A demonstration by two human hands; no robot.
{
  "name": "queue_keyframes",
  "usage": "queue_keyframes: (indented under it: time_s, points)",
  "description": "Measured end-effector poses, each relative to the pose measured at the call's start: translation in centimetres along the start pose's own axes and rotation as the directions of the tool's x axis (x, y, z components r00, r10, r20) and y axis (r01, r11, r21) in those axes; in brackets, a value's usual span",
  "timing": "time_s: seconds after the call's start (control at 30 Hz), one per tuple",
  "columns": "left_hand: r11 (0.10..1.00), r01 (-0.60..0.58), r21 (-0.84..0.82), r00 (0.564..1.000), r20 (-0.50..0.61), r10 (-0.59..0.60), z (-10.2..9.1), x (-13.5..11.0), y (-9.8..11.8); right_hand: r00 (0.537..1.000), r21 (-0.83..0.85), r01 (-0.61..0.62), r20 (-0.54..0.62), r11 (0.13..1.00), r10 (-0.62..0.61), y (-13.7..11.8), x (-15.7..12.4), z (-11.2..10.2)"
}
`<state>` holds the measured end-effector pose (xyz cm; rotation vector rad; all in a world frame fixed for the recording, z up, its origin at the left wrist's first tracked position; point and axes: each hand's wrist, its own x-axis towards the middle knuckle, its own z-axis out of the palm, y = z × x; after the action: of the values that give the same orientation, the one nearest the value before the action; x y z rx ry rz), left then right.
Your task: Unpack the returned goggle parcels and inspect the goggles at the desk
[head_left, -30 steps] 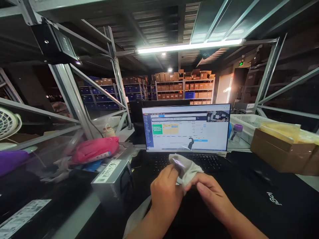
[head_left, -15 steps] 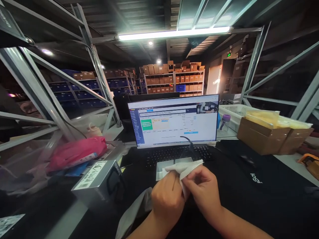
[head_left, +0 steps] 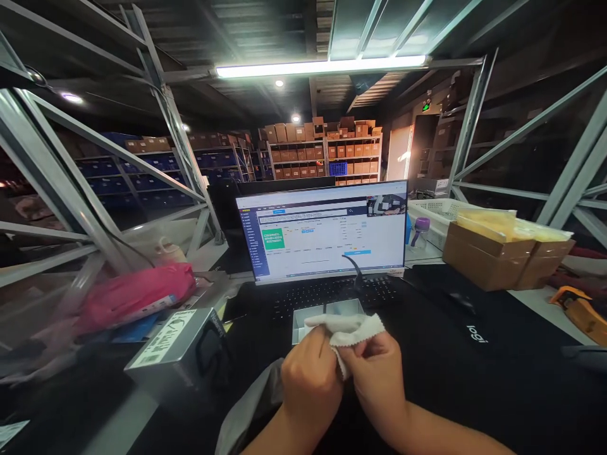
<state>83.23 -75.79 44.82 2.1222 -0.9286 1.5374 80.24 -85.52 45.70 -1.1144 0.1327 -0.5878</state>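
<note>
My left hand (head_left: 313, 370) is closed in a fist around a white cloth (head_left: 358, 330) with zigzag-cut edges. At the cloth's right side, my right hand (head_left: 377, 373) pinches it between thumb and fingers, close against the left. A thin dark curved arm (head_left: 355, 268) rises above the cloth in front of the screen; whether it joins something inside the cloth is hidden. Just beyond my hands lies an open pale grey box (head_left: 300, 322), partly covered by them. To the left stands a grey product box (head_left: 177, 354) with a white label on top and a black picture on its side.
Behind the hands are a black keyboard (head_left: 294, 297) and a lit monitor (head_left: 313, 240). Cartons (head_left: 493, 256) holding yellow packets stand on the right, near an orange-and-black tool (head_left: 578, 313). A mouse (head_left: 459, 303) rests on the black desk mat (head_left: 512, 354). Pink plastic packaging (head_left: 137, 294) lies left.
The view has shifted slightly, so the scene sits a little further left. Both hands still grip the cloth, whose folds have changed; its right corner now droops lower.
</note>
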Motion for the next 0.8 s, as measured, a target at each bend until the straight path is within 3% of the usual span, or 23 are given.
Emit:
queue_keyframes:
  time_s: [0.13,0.27,0.37,0.47,0.57,0.67,0.8]
  points:
    - [0.999,-0.035,-0.022,0.997,-0.073,0.033,0.3,-0.4,0.1,0.989,0.190,-0.125,0.107,0.974,0.107,-2.4,2.0,-0.2]
    - [0.996,-0.081,-0.038,0.996,-0.046,0.079,0.7,-0.5,0.1,0.970,0.401,-0.233,0.161,0.886,0.183,-4.3,4.3,0.1]
    - [0.999,-0.052,-0.010,0.999,-0.013,0.052,0.4,-0.3,-0.2,0.994,0.397,-0.113,0.052,0.911,0.101,-3.1,3.6,0.7]
    - [1.000,-0.008,0.007,1.000,-0.018,0.008,-0.3,0.3,-0.6,0.998,0.222,0.020,-0.063,0.975,-0.006,-0.4,1.3,1.4]
    - [0.999,0.036,0.001,0.999,-0.011,-0.036,-0.9,0.8,-0.9,0.996,0.054,0.070,-0.060,0.996,-0.066,1.7,-0.4,1.6]
    - [0.997,0.062,-0.040,0.998,0.010,-0.061,-0.8,0.8,-1.1,0.999,0.065,0.036,0.020,0.997,-0.037,1.6,-0.2,1.3]
    - [0.994,-0.025,-0.106,0.999,-0.033,0.021,0.1,0.3,-1.2,0.981,0.339,-0.151,0.169,0.929,0.097,-1.7,2.6,0.4]
